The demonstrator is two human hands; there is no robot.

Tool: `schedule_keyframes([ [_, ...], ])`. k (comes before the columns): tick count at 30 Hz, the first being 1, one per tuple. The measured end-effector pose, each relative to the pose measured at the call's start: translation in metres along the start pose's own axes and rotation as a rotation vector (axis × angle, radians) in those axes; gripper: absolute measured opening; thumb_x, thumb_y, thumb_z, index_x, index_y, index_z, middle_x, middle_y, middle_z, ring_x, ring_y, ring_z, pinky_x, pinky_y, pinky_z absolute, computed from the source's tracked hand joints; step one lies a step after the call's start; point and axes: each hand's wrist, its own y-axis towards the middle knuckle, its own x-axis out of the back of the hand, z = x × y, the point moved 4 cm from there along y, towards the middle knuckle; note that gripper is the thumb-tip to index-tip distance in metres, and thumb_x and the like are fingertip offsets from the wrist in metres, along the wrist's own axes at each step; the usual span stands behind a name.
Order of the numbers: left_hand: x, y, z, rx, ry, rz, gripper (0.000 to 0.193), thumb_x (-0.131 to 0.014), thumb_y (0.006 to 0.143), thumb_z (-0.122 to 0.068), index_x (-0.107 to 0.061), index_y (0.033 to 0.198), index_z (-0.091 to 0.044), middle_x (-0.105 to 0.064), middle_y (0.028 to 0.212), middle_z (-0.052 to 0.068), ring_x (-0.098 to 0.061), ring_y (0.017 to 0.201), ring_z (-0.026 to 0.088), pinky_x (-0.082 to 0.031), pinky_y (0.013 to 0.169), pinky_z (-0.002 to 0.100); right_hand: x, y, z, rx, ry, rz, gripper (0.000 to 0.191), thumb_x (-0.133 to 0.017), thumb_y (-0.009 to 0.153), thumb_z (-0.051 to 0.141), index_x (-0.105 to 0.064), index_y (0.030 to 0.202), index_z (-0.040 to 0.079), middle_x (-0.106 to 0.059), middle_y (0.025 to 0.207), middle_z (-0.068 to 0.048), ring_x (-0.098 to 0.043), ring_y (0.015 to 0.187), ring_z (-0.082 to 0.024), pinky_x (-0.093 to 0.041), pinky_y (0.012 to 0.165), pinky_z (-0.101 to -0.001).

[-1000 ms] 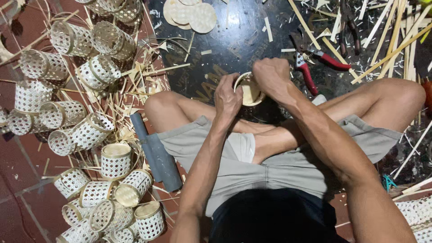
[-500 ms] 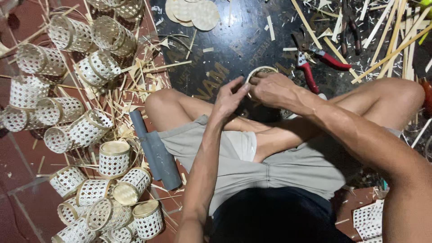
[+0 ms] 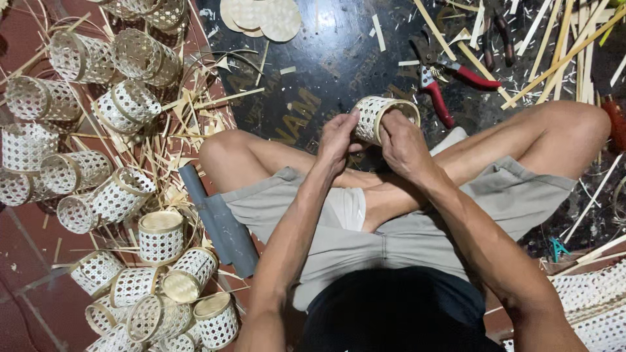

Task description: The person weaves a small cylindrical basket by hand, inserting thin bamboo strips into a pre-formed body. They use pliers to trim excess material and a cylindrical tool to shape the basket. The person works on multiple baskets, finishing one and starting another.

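A small open-weave cylinder basket of pale split bamboo (image 3: 380, 117) sits between both hands above the crossed bare legs, tilted so its round mouth faces up and to the right. The left hand (image 3: 337, 139) grips its near wall, fingers curled shut on the lattice; the right hand (image 3: 403, 145) clasps the lower side, thumb pressed on the weave. The lattice is hexagonal and airy, with a smoother solid band at the rim.

On the person's left a heap of finished woven cylinder baskets (image 3: 117, 195) crowds the red tile floor, mixed with loose bamboo slivers, and a grey flat bar (image 3: 219, 220) lies just beside the thigh. Ahead is a dark board (image 3: 326, 58) – its middle is the barest stretch. Round woven bamboo discs (image 3: 261, 16) lie at its far edge, red-handled pruning shears (image 3: 450, 75) rest near the basket, and long bamboo strips (image 3: 561, 45) fan across the right.

Half a second ago only a thin rim hoop showed between the fingers – now the full woven wall is turned into sight, and the hands sit slightly higher
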Motion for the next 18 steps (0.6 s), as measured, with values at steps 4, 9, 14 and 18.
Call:
schedule_keyframes([
  [4,0.007,-0.002,-0.005,-0.097,0.126,-0.09,0.034,-0.07,0.097,-0.032,-0.07,0.117,-0.003,-0.073,0.095,0.003,-0.068,0.075,0.01,-0.054,0.055,0.026,-0.008,0.0,0.002,-0.003,-0.113,0.15,0.021,-0.056,0.09,0.004,-0.066,0.107,-0.002,-0.066,0.105,-0.028,-0.063,0.1,-0.049,-0.05,0.085,-0.0557],
  [9,0.008,-0.008,-0.009,-0.087,0.064,-0.129,0.036,-0.066,0.095,-0.03,-0.068,0.118,-0.002,-0.073,0.095,0.006,-0.069,0.075,0.014,-0.058,0.051,0.031,-0.018,0.008,0.018,-0.05,-0.237,0.103,0.021,-0.055,0.09,0.005,-0.065,0.106,-0.004,-0.067,0.104,-0.03,-0.063,0.1,-0.05,-0.05,0.085,-0.057],
  [14,0.015,-0.027,-0.024,-0.51,0.759,-0.43,0.035,-0.063,0.098,-0.029,-0.072,0.12,-0.003,-0.073,0.104,0.013,-0.069,0.083,0.025,-0.057,0.064,0.035,-0.036,0.02,0.007,-0.178,-0.281,0.437,0.019,-0.059,0.087,0.008,-0.064,0.103,-0.002,-0.066,0.107,-0.028,-0.065,0.104,-0.048,-0.053,0.084,-0.0551],
  [18,0.02,-0.042,-0.037,-0.668,0.675,-0.395,0.037,-0.068,0.099,-0.032,-0.07,0.127,-0.008,-0.075,0.123,0.018,-0.071,0.106,0.023,-0.056,0.091,0.033,-0.059,0.02,0.002,-0.027,-0.397,0.506,0.026,-0.06,0.083,0.004,-0.062,0.107,-0.005,-0.067,0.115,-0.028,-0.066,0.106,-0.047,-0.055,0.087,-0.0539],
])
